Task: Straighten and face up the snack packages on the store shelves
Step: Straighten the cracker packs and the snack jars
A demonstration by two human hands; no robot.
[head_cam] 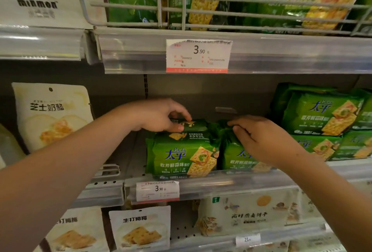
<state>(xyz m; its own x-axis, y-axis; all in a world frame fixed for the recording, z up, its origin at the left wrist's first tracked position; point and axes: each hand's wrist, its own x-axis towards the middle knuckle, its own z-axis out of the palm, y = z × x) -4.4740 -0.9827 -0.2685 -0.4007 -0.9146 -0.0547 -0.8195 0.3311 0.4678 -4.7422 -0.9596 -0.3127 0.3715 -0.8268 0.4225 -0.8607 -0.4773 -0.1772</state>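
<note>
L hand (161, 116) & R hand (259, 137) grip green cracker packs (181, 155) on shelf (241, 181)

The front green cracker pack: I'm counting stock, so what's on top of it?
Another green pack lies flat on it, gripped by the left hand. Anything behind is hidden.

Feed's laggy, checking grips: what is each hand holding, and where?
Left hand pinches the top cracker pack at its left end. Right hand grips the next pack by its top edge.
</note>
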